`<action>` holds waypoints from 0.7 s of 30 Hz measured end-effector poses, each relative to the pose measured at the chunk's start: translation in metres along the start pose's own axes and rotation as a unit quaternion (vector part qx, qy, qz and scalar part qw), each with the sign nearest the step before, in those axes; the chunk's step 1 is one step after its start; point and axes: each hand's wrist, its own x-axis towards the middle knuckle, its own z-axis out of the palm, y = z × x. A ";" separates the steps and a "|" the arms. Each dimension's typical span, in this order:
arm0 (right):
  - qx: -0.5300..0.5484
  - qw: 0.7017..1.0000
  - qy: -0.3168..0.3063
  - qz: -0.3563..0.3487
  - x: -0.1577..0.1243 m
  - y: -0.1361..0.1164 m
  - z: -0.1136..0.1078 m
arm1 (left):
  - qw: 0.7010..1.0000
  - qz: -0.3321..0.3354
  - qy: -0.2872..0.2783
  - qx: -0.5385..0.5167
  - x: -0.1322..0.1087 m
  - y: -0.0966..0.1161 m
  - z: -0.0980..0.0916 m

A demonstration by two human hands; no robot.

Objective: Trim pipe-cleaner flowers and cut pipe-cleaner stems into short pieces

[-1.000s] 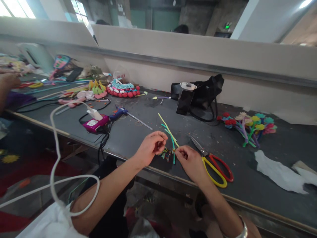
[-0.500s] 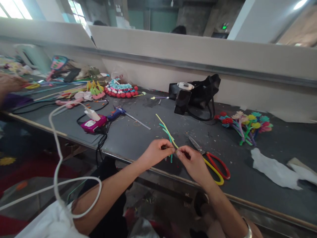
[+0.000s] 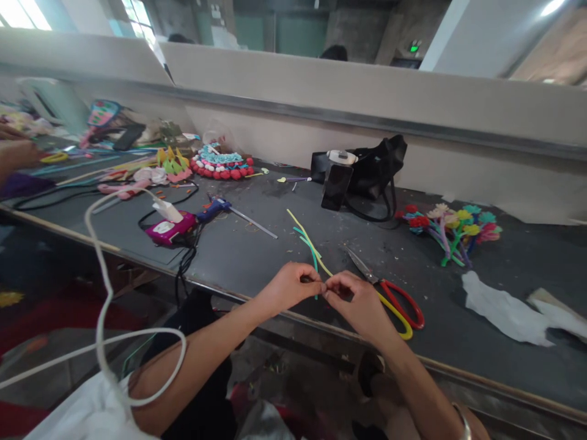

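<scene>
My left hand (image 3: 291, 285) and my right hand (image 3: 355, 300) meet at the front edge of the dark table (image 3: 257, 250), fingertips pinched together. Both are closed on a small bunch of yellow and teal pipe cleaners (image 3: 308, 241) whose stems stick out away from me over the table. The ends inside my fingers are hidden. Scissors with red and yellow handles (image 3: 394, 299) lie just right of my right hand, blades pointing away.
A pink box and a blue glue gun (image 3: 215, 209) with cables sit to the left. A black bag (image 3: 367, 174) stands at the back, a bunch of pipe-cleaner flowers (image 3: 452, 229) to the right, white scraps (image 3: 504, 311) further right. Another person's hand (image 3: 16, 156) is at far left.
My left hand has closed in on my right until the fingertips touch. The coloured ends that showed between my hands are now covered by my fingers.
</scene>
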 end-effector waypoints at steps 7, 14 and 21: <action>0.156 0.986 0.034 0.043 -0.005 0.000 -0.002 | 0.988 -0.050 -0.047 -0.140 -0.007 0.011 0.002; 0.287 0.952 0.081 0.071 -0.008 -0.002 0.005 | 0.934 -0.090 -0.126 -0.323 -0.008 0.013 0.003; 0.277 0.955 0.089 0.062 -0.009 -0.002 0.006 | 0.940 -0.084 -0.104 -0.314 -0.007 0.014 -0.001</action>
